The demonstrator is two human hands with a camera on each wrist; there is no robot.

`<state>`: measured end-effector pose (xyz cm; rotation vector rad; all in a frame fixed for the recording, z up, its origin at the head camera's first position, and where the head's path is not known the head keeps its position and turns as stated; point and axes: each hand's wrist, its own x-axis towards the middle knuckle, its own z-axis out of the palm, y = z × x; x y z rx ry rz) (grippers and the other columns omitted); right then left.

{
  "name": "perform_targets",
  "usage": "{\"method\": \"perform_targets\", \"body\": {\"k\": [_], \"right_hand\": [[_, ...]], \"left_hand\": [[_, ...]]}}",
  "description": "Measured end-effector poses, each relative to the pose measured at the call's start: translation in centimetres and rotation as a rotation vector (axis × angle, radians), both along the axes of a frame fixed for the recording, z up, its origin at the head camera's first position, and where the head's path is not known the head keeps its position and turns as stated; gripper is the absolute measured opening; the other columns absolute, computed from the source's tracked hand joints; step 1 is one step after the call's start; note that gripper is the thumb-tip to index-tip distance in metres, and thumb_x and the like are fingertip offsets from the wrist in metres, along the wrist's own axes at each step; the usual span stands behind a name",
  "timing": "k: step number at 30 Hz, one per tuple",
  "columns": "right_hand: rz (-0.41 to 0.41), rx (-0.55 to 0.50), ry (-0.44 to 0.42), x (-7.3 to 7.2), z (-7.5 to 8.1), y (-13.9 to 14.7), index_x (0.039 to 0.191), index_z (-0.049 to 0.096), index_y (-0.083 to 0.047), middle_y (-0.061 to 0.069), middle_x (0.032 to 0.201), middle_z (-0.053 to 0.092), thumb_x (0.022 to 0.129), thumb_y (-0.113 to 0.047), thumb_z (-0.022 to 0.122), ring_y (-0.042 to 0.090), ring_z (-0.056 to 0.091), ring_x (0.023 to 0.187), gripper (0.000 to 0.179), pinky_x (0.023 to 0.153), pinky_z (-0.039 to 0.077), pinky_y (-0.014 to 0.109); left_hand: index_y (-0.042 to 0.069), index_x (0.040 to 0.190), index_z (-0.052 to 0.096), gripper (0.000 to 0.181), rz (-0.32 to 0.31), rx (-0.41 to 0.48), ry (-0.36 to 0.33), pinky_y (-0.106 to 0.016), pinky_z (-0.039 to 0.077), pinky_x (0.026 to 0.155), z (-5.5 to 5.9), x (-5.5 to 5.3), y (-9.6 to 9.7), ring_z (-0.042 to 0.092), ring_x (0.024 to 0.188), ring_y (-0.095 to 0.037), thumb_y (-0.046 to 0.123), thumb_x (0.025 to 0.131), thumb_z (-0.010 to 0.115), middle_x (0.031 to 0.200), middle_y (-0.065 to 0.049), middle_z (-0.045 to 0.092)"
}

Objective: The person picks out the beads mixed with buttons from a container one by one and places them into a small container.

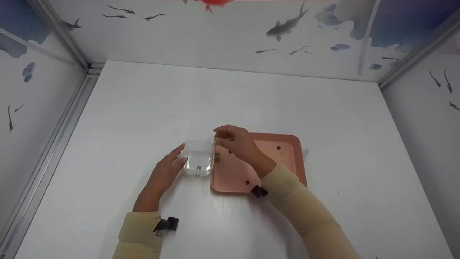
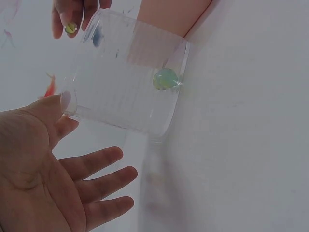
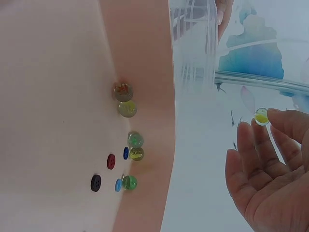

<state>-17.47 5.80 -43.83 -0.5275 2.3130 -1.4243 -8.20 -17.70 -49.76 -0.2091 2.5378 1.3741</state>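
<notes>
I note left hand (image 1: 166,171) fingers spread at the box (image 2: 108,87); one green marble (image 2: 165,79) inside; right hand (image 1: 238,142) pinches a yellow marble (image 3: 261,116) near the tray's (image 1: 230,176) edge; tray, beside the box, holds marbles (image 3: 127,108), buttons (image 3: 111,161).

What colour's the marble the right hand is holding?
Clear marble, yellow inside; best in the right wrist view.

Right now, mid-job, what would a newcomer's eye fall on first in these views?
Probably the pink tray on the white table, with glass marbles and small buttons in it. Next, the yellow-streaked marble at the fingertips of the right hand, near the tray's far left corner. Then the clear container just left of the tray, with a greenish marble inside.
</notes>
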Motion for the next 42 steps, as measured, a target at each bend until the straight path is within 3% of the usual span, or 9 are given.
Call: {"method": "perform_targets", "body": {"k": [4,8,16,26,34,42], "right_hand": [[0.008,0.038,0.037,0.2,0.0,-0.5,0.124,0.063,-0.008,0.005,0.110,0.068,0.094,-0.011,0.063,0.018,0.064,0.099,0.030,0.079,0.055,0.034],[0.022,0.047,0.075,0.4,0.0,-0.9,0.123,0.063,-0.006,0.006,0.109,0.069,0.094,-0.009,0.063,0.019,0.063,0.103,0.030,0.090,0.052,0.033],[0.037,0.040,0.081,0.8,0.0,-1.4,0.122,0.065,-0.007,0.007,0.108,0.069,0.093,-0.009,0.064,0.019,0.064,0.101,0.029,0.089,0.053,0.032],[0.087,0.110,0.093,1.1,0.1,-2.4,0.123,0.065,-0.009,0.003,0.109,0.068,0.094,-0.011,0.064,0.015,0.063,0.100,0.029,0.087,0.053,0.031],[0.150,0.175,0.192,1.4,0.2,-2.8,0.123,0.066,-0.010,0.001,0.107,0.068,0.094,-0.013,0.064,0.014,0.063,0.100,0.029,0.089,0.051,0.033],[0.230,0.170,0.268,1.4,0.2,-3.1,0.121,0.067,-0.009,0.003,0.105,0.070,0.094,-0.009,0.063,0.015,0.064,0.098,0.028,0.088,0.052,0.039]], "left_hand": [[0.026,0.153,0.029,0.056,0.001,0.000,0.003,-0.057,0.025,0.113,-0.1,0.0,0.0,0.034,0.140,-0.035,0.042,0.102,0.045,0.157,-0.008,0.030],[0.028,0.153,0.028,0.056,0.001,-0.012,-0.006,-0.058,0.024,0.113,-0.1,0.0,-0.1,0.033,0.140,-0.036,0.042,0.102,0.045,0.156,-0.009,0.030],[0.029,0.153,0.029,0.056,0.016,-0.025,-0.026,-0.058,0.024,0.112,0.0,0.1,0.1,0.032,0.141,-0.037,0.043,0.101,0.044,0.156,-0.009,0.031],[0.028,0.153,0.029,0.056,0.019,-0.020,-0.030,-0.058,0.022,0.113,0.2,0.1,0.2,0.030,0.141,-0.036,0.044,0.102,0.043,0.156,-0.010,0.031],[0.027,0.153,0.028,0.056,0.010,-0.022,-0.033,-0.058,0.022,0.113,0.1,0.0,0.1,0.029,0.142,-0.037,0.043,0.102,0.043,0.156,-0.012,0.031],[0.024,0.154,0.028,0.056,-0.003,0.005,-0.014,-0.059,0.024,0.112,0.1,0.1,0.0,0.031,0.141,-0.038,0.042,0.103,0.043,0.156,-0.013,0.031]]}}
